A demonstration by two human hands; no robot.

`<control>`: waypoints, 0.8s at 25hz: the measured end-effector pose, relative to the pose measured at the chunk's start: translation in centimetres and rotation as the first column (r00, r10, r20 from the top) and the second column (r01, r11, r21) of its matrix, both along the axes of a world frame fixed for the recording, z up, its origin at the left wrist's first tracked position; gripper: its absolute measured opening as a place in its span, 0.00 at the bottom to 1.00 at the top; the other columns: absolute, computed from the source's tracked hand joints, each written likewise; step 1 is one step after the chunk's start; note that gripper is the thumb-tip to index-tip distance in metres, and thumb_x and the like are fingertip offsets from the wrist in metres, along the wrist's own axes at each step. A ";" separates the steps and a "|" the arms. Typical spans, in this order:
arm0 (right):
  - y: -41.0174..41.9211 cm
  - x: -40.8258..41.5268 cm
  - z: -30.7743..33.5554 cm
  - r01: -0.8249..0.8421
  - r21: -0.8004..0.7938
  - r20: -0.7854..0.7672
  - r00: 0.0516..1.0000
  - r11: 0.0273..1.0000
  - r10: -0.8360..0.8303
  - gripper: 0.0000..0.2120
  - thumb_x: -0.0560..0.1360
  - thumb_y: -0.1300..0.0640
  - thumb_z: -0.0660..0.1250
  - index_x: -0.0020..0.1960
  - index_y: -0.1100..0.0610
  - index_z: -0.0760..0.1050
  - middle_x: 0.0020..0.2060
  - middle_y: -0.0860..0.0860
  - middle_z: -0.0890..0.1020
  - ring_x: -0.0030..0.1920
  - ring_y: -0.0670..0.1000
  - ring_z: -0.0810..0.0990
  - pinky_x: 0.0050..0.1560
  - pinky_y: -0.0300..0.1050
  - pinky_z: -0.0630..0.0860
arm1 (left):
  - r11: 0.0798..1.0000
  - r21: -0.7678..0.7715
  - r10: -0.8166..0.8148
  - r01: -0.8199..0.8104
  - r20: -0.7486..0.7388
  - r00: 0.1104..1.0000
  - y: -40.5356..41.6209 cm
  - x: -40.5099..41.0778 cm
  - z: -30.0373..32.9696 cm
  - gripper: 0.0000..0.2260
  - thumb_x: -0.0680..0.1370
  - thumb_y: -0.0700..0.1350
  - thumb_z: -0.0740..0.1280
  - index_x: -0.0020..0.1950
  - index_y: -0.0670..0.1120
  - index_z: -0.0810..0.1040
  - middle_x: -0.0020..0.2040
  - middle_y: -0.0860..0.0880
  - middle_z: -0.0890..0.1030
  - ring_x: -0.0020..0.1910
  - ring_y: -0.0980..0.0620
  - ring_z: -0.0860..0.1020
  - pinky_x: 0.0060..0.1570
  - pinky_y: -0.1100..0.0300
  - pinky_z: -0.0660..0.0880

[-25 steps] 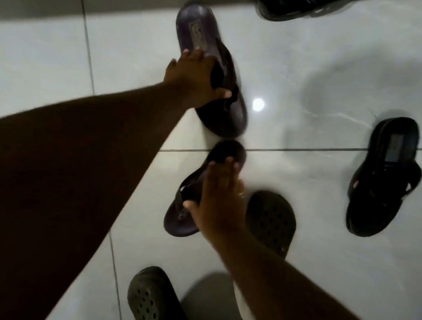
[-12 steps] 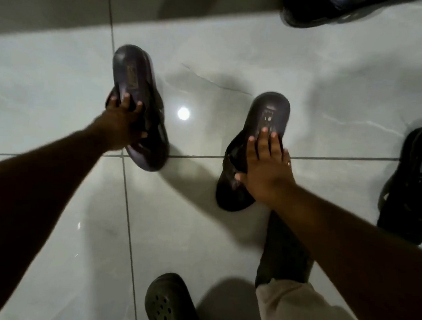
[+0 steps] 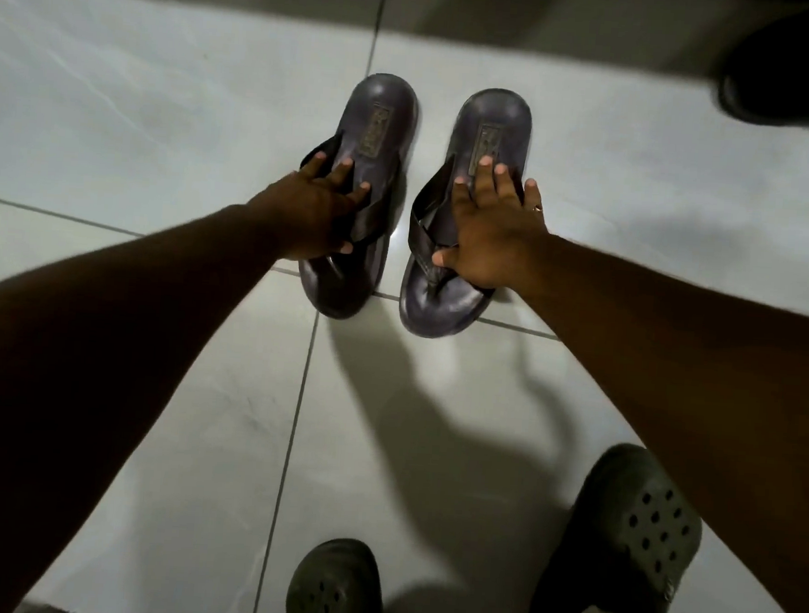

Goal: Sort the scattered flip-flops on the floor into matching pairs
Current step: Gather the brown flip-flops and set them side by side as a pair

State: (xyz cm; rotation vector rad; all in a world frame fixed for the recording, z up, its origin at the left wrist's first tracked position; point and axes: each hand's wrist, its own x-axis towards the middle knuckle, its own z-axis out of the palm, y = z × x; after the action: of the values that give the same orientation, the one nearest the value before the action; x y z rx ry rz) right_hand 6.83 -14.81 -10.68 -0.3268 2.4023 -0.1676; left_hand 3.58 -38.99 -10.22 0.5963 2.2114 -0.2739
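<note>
Two matching dark purple flip-flops lie side by side on the pale tiled floor, heels pointing away from me. My left hand [image 3: 320, 216] grips the straps of the left flip-flop [image 3: 373, 119]. On the right flip-flop [image 3: 491, 127] my right hand [image 3: 490, 235] holds the strap, fingers spread over the sole and thumb on the strap. A narrow gap of floor separates the two soles. The toe ends of both point toward me.
I wear dark perforated clogs, one [image 3: 335, 591] at the bottom middle and one [image 3: 635, 524] at the bottom right. Another dark piece of footwear [image 3: 795, 88] sits at the top right edge. Grey grout lines cross the glossy tiles [image 3: 169, 102].
Both hands have brought the two purple flip-flops together from about a tile apart until they lie parallel. The black sandal at the right has left the view.
</note>
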 end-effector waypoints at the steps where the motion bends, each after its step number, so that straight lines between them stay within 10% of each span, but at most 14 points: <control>1: -1.0 -0.3 0.0 -0.017 -0.002 0.007 1.000 1.000 0.017 0.47 0.73 0.35 0.61 0.77 0.56 0.39 0.77 0.60 0.38 0.77 0.60 0.38 0.73 0.61 0.37 | 1.000 -0.008 0.005 -0.006 -0.007 1.000 -0.4 0.0 0.1 0.39 0.76 0.59 0.63 0.80 0.48 0.47 0.81 0.40 0.51 0.79 0.37 0.43 0.76 0.41 0.49; 11: -2.6 0.2 2.2 -0.016 -0.097 -0.040 0.999 0.995 0.012 0.44 0.75 0.37 0.60 0.78 0.56 0.42 0.78 0.59 0.42 0.78 0.60 0.41 0.74 0.59 0.39 | 0.977 0.087 0.204 -0.193 -0.135 0.970 0.0 2.1 4.9 0.40 0.72 0.59 0.69 0.79 0.50 0.55 0.80 0.41 0.55 0.79 0.39 0.50 0.75 0.42 0.56; 20: 20.5 6.9 7.4 0.356 0.054 -0.049 0.934 0.933 -0.354 0.43 0.75 0.36 0.57 0.77 0.59 0.45 0.78 0.62 0.45 0.78 0.62 0.44 0.75 0.59 0.45 | 0.991 0.129 0.033 -0.023 -0.079 0.996 20.4 0.9 9.6 0.44 0.70 0.67 0.65 0.80 0.52 0.49 0.81 0.43 0.49 0.79 0.39 0.48 0.76 0.42 0.53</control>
State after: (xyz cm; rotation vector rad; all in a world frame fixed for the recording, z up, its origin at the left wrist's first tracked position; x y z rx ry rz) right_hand 13.77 5.72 -3.27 0.1398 2.4807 -0.2510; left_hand 4.47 -18.56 -0.58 0.6327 2.3269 -0.1448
